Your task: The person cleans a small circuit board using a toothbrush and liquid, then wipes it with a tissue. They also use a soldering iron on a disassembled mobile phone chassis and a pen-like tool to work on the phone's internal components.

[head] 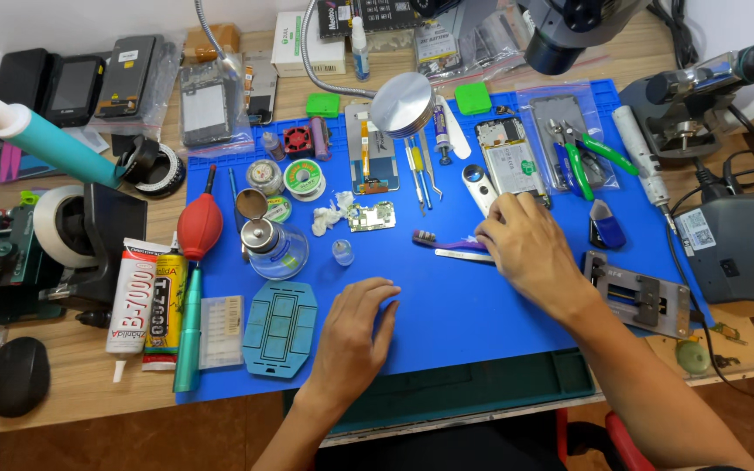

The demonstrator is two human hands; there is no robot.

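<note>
Blue work mat (447, 323) covered the bench; left hand (353, 336) lay flat on it, palm down, fingers loosely spread, gripping nothing, w/ a teal stencil plate (280, 328) just beside it. Right hand (530, 249) rested further up the mat, fingers curled down onto a purple toothbrush (440, 241) & a thin metal strip (462, 255), near an opened phone (512, 161); couldn't tell if it gripped either.

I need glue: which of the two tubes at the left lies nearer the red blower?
The yellow tube; it lies just below the red blower, with the white tube further left.
</note>
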